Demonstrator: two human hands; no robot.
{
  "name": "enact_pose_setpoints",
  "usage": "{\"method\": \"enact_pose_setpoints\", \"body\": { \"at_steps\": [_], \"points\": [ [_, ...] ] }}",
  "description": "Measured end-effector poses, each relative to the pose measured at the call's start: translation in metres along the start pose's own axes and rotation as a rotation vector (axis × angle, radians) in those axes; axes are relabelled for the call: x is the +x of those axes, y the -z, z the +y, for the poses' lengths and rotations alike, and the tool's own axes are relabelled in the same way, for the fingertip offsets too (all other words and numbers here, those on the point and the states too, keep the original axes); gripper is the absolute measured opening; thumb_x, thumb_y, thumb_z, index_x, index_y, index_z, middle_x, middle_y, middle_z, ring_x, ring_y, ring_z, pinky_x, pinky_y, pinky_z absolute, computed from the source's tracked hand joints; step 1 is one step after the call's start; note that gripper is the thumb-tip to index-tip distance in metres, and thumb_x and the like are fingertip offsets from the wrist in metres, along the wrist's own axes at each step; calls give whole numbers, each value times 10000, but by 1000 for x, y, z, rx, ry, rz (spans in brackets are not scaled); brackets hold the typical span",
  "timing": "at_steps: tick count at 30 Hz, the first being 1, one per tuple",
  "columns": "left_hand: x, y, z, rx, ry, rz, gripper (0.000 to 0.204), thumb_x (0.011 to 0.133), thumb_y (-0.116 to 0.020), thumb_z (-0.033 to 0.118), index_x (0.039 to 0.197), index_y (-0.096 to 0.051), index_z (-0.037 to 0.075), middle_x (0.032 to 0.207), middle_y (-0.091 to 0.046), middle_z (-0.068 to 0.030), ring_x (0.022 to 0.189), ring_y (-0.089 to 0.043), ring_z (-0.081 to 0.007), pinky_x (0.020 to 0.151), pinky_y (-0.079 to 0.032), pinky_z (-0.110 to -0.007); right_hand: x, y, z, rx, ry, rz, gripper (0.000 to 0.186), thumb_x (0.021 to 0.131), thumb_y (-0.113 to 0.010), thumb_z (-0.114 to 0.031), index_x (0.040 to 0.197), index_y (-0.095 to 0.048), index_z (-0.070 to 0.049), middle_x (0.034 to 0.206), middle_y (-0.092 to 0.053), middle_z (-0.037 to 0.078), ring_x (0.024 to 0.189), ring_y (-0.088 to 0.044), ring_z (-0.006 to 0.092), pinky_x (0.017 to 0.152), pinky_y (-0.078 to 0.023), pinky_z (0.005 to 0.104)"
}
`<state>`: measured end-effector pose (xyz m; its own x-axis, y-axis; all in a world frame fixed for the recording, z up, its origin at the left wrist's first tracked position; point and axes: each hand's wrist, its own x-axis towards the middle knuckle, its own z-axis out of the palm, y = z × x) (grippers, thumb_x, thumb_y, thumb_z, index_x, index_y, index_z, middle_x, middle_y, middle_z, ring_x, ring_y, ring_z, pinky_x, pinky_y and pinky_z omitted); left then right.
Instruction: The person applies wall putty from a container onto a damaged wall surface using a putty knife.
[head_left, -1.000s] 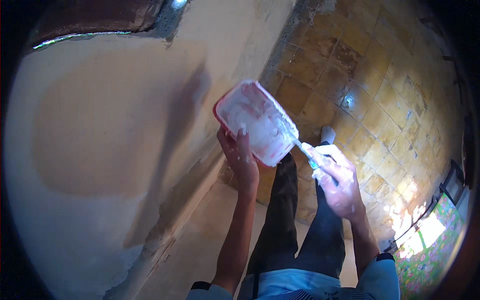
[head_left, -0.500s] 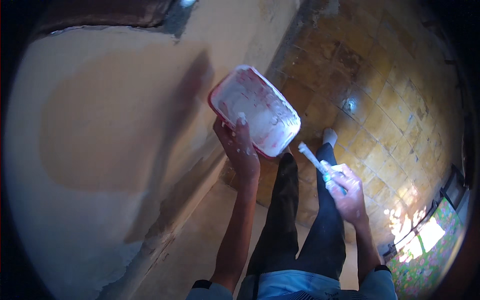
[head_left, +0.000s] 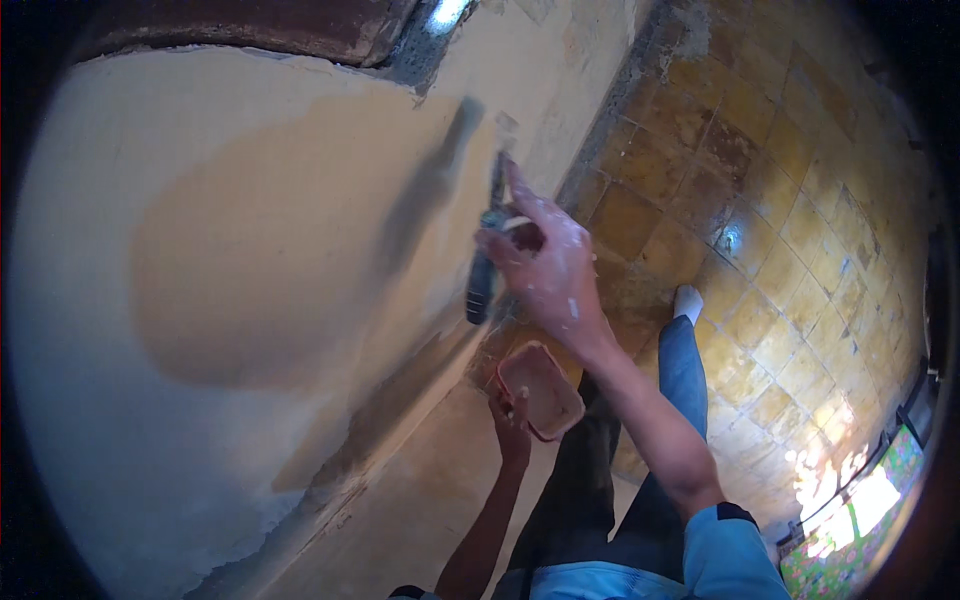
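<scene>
My right hand (head_left: 560,270) is raised at the wall (head_left: 250,240), with finger and thumb closed round a narrow tool that looks like a putty knife (head_left: 480,285). Its dark handle points down toward the lower wall, and its thin end lies under my stretched forefinger, close to the wall surface. Whether the tip touches the wall is hard to see. Lower down, my left hand (head_left: 513,430) grips a small rectangular plastic tub (head_left: 548,355) by its side, thumb over the reddish rim. Whitish paste coats the tub's inside, and white smears mark my right hand.
Yellow-brown floor tiles (head_left: 780,270) spread to the right, beneath my legs and foot (head_left: 687,302). A dark brown panel (head_left: 240,25) is set in the wall at upper left. Rough, chipped plaster runs along the wall's base. Flowered green cloth (head_left: 860,550) lies at lower right.
My right hand has swung up and left with the putty knife, from beside my leg to the wall. My left hand has lowered the tub toward my legs.
</scene>
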<state>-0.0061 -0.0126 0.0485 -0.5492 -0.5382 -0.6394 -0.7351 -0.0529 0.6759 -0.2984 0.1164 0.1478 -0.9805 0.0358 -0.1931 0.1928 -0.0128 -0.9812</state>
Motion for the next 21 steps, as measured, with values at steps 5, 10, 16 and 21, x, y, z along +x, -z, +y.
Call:
{"method": "enact_pose_setpoints", "body": {
  "at_steps": [5, 10, 16, 21],
  "points": [
    [-22, 8, -18, 53, 149, -8, 543, 964, -641, 312, 1350, -403, 13, 1007, -545, -98, 919, -526, -165, 793, -461, -317, 14, -31, -3, 7, 83, 76, 631, 819, -742, -71, 1408, -517, -51, 918, -650, 169, 744, -692, 217, 681, -548, 332],
    [-20, 4, -14, 94, 44, -44, 545, 962, -641, 321, 1335, -399, 5, 1004, -550, -100, 918, -528, -167, 797, -457, -317, -20, -56, 3, 34, 293, 75, 594, 810, -710, -16, 1375, -529, 2, 860, -625, 165, 715, -633, 259, 641, -518, 343],
    [-12, 1, 1, 95, -100, -39, 546, 962, -641, 303, 1343, -390, 1, 1039, -564, -110, 950, -541, -179, 831, -460, -328, -29, -45, 16, -32, 307, 50, 632, 804, -707, -9, 1397, -490, 16, 867, -633, 169, 719, -636, 282, 648, -517, 363],
    [-13, -3, 7, 61, 80, -132, 500, 1015, -545, 274, 1397, -341, 25, 1293, -490, -149, 1176, -492, -218, 998, -421, -375, 17, -33, 3, -135, 301, 91, 677, 796, -696, 11, 1433, -485, -77, 880, -651, 168, 724, -644, 278, 676, -532, 361]
  ]
}}
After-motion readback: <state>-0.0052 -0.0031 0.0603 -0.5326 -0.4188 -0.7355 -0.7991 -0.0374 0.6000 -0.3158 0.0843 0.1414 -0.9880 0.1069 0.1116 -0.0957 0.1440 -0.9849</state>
